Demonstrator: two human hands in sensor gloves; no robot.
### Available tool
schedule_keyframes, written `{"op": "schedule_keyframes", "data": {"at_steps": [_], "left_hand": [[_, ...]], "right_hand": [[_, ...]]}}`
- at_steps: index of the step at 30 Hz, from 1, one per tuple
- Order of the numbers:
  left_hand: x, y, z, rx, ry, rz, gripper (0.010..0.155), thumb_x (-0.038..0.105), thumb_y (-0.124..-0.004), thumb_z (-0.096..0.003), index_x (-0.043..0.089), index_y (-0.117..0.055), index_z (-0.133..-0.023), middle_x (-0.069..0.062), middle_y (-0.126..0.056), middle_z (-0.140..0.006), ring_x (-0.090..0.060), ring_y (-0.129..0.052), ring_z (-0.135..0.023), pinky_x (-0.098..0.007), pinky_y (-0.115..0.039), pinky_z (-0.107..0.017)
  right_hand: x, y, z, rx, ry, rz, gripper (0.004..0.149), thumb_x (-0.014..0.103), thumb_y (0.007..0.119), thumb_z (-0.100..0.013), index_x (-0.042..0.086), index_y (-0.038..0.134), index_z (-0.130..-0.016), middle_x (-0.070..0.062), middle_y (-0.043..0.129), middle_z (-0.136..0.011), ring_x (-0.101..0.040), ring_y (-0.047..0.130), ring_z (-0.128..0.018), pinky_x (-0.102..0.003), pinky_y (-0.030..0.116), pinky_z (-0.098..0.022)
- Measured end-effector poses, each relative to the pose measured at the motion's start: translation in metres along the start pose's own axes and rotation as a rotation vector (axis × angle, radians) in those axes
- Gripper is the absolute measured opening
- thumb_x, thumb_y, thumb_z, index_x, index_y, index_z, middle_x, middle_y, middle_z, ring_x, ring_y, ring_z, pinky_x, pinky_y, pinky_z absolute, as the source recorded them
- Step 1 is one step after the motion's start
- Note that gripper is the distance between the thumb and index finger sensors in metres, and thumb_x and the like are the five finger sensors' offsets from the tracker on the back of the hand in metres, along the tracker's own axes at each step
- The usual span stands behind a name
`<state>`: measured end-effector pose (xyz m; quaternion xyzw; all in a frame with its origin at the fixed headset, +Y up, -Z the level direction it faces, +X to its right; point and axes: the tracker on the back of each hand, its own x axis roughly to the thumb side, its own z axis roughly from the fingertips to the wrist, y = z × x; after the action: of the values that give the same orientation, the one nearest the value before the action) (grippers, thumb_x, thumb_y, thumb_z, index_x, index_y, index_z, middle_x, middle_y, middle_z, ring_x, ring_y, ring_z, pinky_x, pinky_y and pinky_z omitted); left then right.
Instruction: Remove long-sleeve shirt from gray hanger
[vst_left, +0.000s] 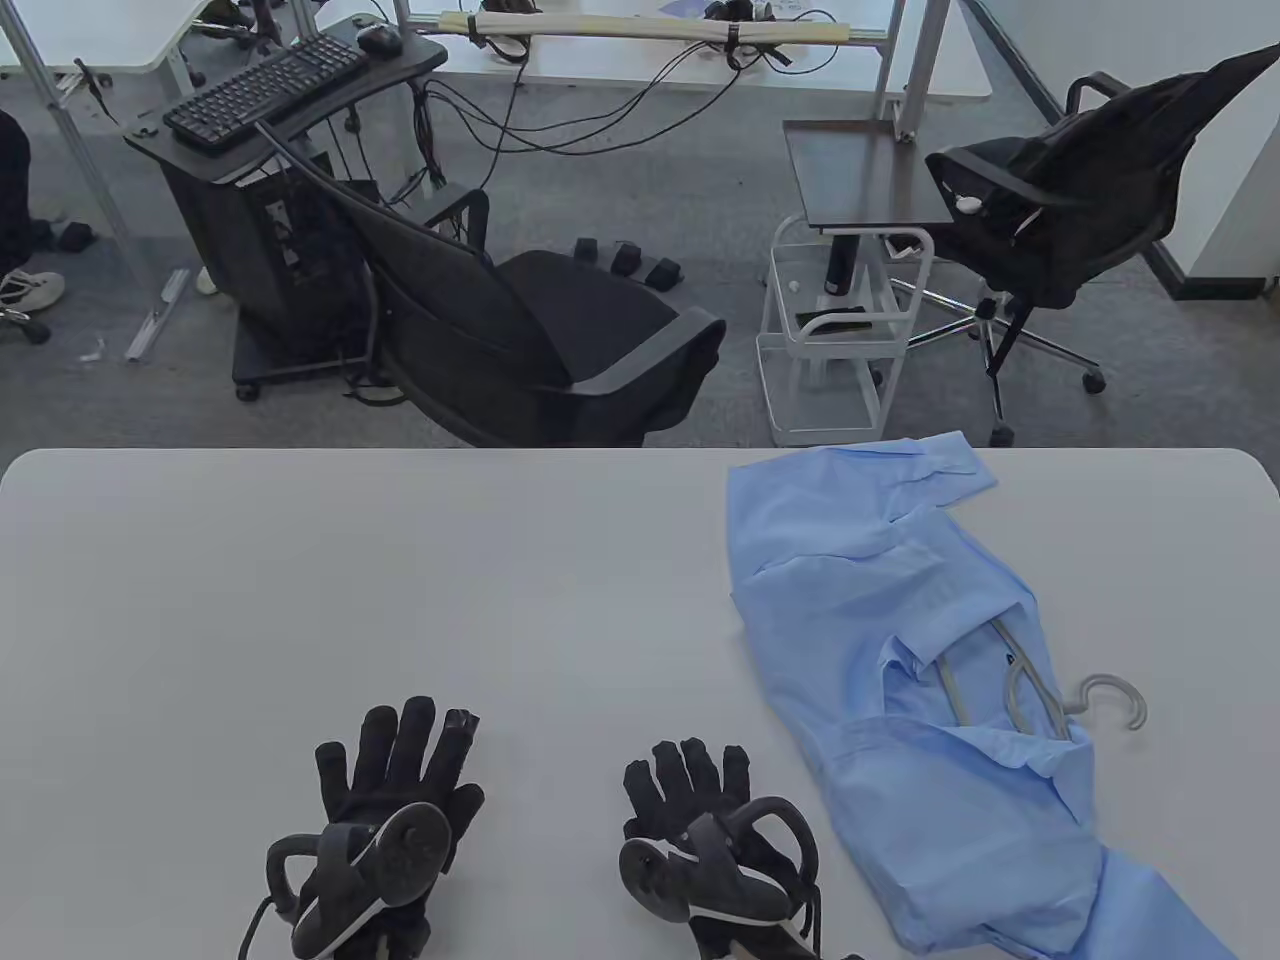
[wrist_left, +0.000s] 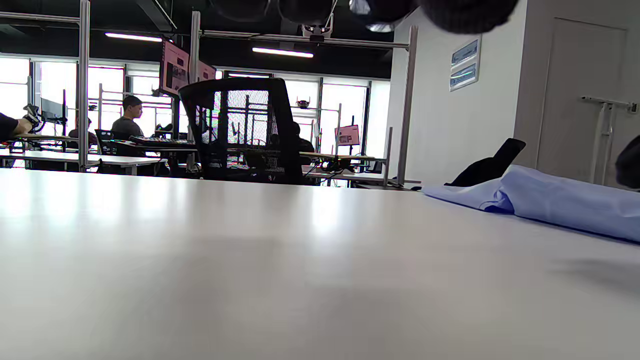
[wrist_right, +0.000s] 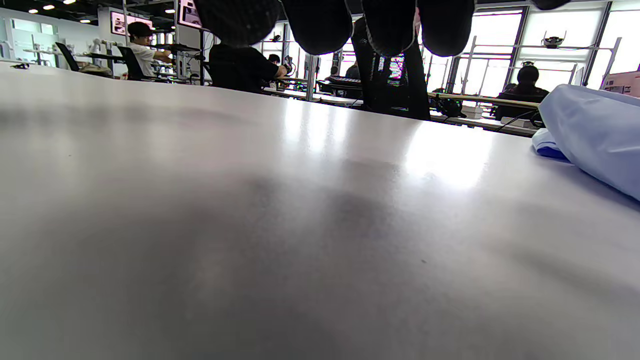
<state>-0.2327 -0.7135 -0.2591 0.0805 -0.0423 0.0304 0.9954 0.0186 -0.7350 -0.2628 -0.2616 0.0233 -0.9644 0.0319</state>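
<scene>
Both hands flat on table (vst_left: 300, 560), fingers spread, holding nothing: left hand (vst_left: 395, 800), right hand (vst_left: 700, 815). Shirt (vst_left: 880, 640) lies just right of right hand, hanger (vst_left: 1030, 690) inside, hook poking out at collar. Pin hook w/ right, peel collar off w/ left.
</scene>
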Motion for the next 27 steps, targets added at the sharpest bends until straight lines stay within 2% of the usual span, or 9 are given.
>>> {"op": "schedule_keyframes", "data": {"at_steps": [4, 8, 10, 12, 14, 17, 20, 24, 27], "left_hand": [[0.021, 0.016, -0.016, 0.007, 0.009, 0.166, 0.065, 0.062, -0.061, -0.051, 0.05, -0.042, -0.111, 0.008, -0.036, -0.128, -0.032, -0.038, -0.117, -0.062, -0.028, -0.079], [0.044, 0.03, -0.035, 0.102, -0.016, 0.055, 0.064, 0.064, -0.06, -0.0501, 0.052, -0.04, -0.11, 0.011, -0.036, -0.129, -0.028, -0.038, -0.119, -0.06, -0.027, -0.08], [0.041, 0.017, -0.035, 0.122, 0.0, 0.041, 0.065, 0.065, -0.059, -0.0506, 0.052, -0.039, -0.111, 0.011, -0.037, -0.129, -0.028, -0.039, -0.119, -0.06, -0.028, -0.08], [0.032, 0.002, -0.038, 0.015, 0.009, 0.008, 0.065, 0.064, -0.06, -0.0503, 0.052, -0.04, -0.111, 0.011, -0.038, -0.129, -0.028, -0.04, -0.119, -0.06, -0.028, -0.08], [0.02, -0.007, -0.041, -0.025, 0.056, -0.015, 0.064, 0.064, -0.06, -0.0504, 0.052, -0.041, -0.111, 0.011, -0.038, -0.129, -0.028, -0.041, -0.119, -0.06, -0.029, -0.08], [0.004, -0.02, -0.043, -0.08, 0.122, 0.021, 0.064, 0.064, -0.06, -0.0505, 0.052, -0.041, -0.111, 0.011, -0.038, -0.128, -0.029, -0.041, -0.118, -0.06, -0.03, -0.08], [-0.004, -0.031, -0.037, -0.127, 0.121, 0.05, 0.064, 0.062, -0.06, -0.0508, 0.05, -0.042, -0.111, 0.008, -0.038, -0.128, -0.03, -0.041, -0.117, -0.06, -0.031, -0.079], [-0.011, -0.032, -0.026, -0.134, 0.099, -0.072, 0.065, 0.062, -0.06, -0.051, 0.048, -0.042, -0.111, 0.007, -0.039, -0.128, -0.031, -0.042, -0.116, -0.06, -0.033, -0.079], [-0.014, -0.028, -0.024, -0.11, 0.092, -0.081, 0.064, 0.062, -0.06, -0.0511, 0.049, -0.042, -0.111, 0.007, -0.039, -0.128, -0.031, -0.042, -0.116, -0.06, -0.033, -0.079]], "right_hand": [[-0.001, -0.019, -0.019, -0.031, 0.026, -0.083, 0.055, 0.04, 0.065, -0.067, 0.009, 0.064, -0.111, -0.033, 0.062, -0.111, -0.057, 0.065, -0.097, -0.079, 0.053, -0.061], [0.0, -0.027, -0.043, -0.048, 0.05, -0.239, 0.055, 0.039, 0.064, -0.067, 0.008, 0.062, -0.112, -0.033, 0.059, -0.112, -0.057, 0.063, -0.098, -0.079, 0.051, -0.062], [0.002, -0.02, -0.045, -0.063, 0.041, -0.279, 0.055, 0.04, 0.064, -0.067, 0.008, 0.062, -0.112, -0.034, 0.059, -0.112, -0.058, 0.063, -0.098, -0.08, 0.05, -0.062], [0.002, -0.013, -0.049, -0.016, 0.035, -0.25, 0.056, 0.04, 0.063, -0.067, 0.008, 0.063, -0.112, -0.033, 0.059, -0.113, -0.058, 0.063, -0.098, -0.08, 0.05, -0.062], [-0.003, -0.008, -0.052, 0.013, 0.073, -0.229, 0.056, 0.041, 0.063, -0.067, 0.009, 0.061, -0.113, -0.033, 0.058, -0.114, -0.058, 0.062, -0.099, -0.08, 0.049, -0.062], [-0.013, -0.002, -0.054, 0.038, 0.112, -0.321, 0.057, 0.041, 0.063, -0.068, 0.008, 0.061, -0.114, -0.033, 0.056, -0.114, -0.058, 0.06, -0.099, -0.08, 0.048, -0.063], [-0.021, 0.001, -0.053, 0.054, 0.142, -0.364, 0.057, 0.042, 0.062, -0.068, 0.008, 0.06, -0.114, -0.034, 0.055, -0.115, -0.059, 0.059, -0.1, -0.08, 0.047, -0.063], [-0.024, 0.001, -0.052, 0.044, 0.156, -0.351, 0.057, 0.042, 0.062, -0.068, 0.007, 0.06, -0.114, -0.034, 0.055, -0.114, -0.059, 0.059, -0.099, -0.08, 0.047, -0.063], [-0.021, 0.002, -0.05, 0.048, 0.155, -0.282, 0.057, 0.041, 0.062, -0.068, 0.008, 0.061, -0.114, -0.034, 0.056, -0.114, -0.059, 0.06, -0.099, -0.08, 0.048, -0.062]]}}
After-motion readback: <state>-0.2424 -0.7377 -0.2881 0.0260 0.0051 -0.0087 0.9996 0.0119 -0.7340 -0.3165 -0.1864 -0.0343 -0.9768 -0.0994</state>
